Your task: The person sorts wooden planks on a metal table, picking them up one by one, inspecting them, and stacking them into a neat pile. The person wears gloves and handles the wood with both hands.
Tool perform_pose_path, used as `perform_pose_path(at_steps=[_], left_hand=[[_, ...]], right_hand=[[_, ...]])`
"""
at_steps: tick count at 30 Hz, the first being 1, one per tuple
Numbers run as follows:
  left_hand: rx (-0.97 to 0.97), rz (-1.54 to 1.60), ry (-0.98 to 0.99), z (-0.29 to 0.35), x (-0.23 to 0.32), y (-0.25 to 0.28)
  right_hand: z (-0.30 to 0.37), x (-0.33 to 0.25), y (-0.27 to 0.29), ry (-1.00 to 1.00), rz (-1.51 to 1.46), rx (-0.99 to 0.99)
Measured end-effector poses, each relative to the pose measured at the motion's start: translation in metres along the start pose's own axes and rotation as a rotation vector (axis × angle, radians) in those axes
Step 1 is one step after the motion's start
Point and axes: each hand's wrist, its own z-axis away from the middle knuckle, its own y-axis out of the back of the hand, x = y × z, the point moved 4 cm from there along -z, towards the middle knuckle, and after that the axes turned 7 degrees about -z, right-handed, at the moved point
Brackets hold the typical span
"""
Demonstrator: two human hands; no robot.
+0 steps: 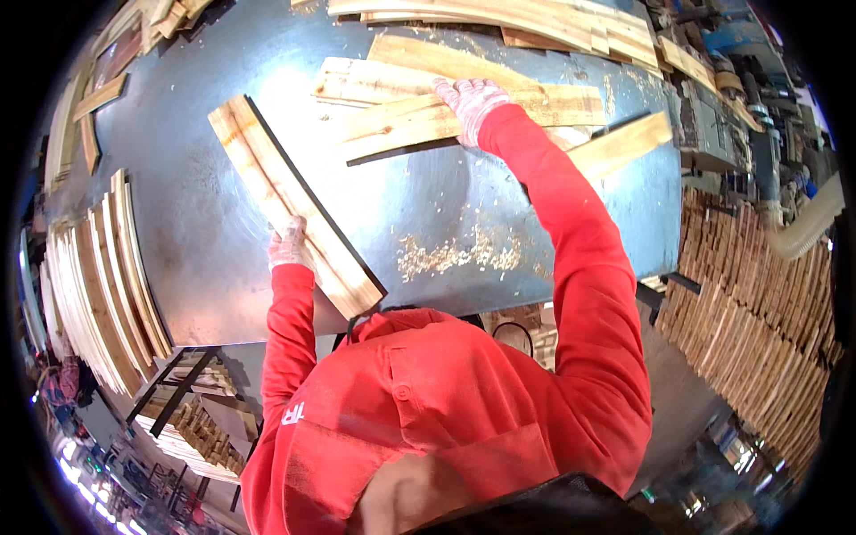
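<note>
Both hands gloved, white knit with pink print, red sleeves. Left hand [289,245] grips the left edge of a long flat plank [290,201], fingers wrapped on it; plank runs diagonally from far left toward the near middle, pale grainy wood on top, dark strip along its right edge, near end overhanging the table edge. Right hand [473,102] lies flat, fingers spread, pressing on a loose board [401,125] in the far pile; cannot tell if it grips anything.

Table [499,205]: big flat metal sheet, grey-blue, glossy, scuffed, glare in the middle. Far pile of boards [499,22] along the far edge, long, pale, slightly curved by the lens, rough sawn. More loose boards fan out under and beside the right hand, overlapping; one angled board [624,143] sticks out right of the right forearm, yellowish, smooth face.

Right stack [758,303]: many short wood pieces packed on edge in rows, brownish ends showing, well right of the table. Left stack [98,276]: thin curved slats standing on edge, just beside the table's left side. Low rack [192,419] near left holds small wood blocks, dark metal frame.

Sawdust [455,254] patch on the table, near middle, coarse pale crumbs, between the two arms. Finer dust scattered far right.
</note>
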Motion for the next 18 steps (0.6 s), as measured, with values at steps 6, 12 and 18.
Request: perform_pose_path(at_steps=[6, 12, 18], left_hand=[[-0.084, -0.338, -0.105, 0.022, 0.005, -0.034], [-0.091, 0.007, 0.136, 0.016, -0.008, -0.083], [-0.140, 0.332, 0.165, 0.056, 0.040, -0.107]], right_hand=[[-0.022, -0.084, 0.043, -0.135, -0.905, -0.273], [-0.046, -0.095, 0.078, 0.195, -0.366, 0.164], [-0.126, 0.184, 0.075, -0.134, 0.143, 0.270]])
